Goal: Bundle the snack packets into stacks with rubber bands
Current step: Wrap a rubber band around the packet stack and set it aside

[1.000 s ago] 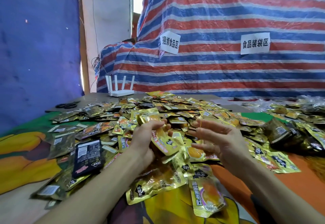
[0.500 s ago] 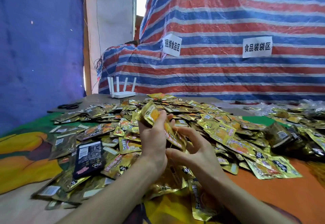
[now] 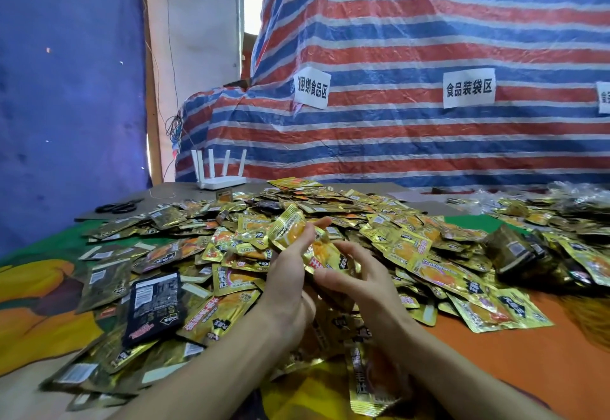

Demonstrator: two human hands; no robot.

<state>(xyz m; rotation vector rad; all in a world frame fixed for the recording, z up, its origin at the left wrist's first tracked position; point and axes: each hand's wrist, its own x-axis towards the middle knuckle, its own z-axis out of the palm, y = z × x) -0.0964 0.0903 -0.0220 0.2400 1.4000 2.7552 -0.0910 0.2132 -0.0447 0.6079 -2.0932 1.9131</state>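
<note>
While your left hand grips the gold snack packets, your right hand, just beside it, pinches their lower end.

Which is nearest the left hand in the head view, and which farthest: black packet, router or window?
1. Black packet: just left of the left hand, which holds gold packets.
2. Router: farther back, slightly left.
3. Window: far behind, high up.
</note>
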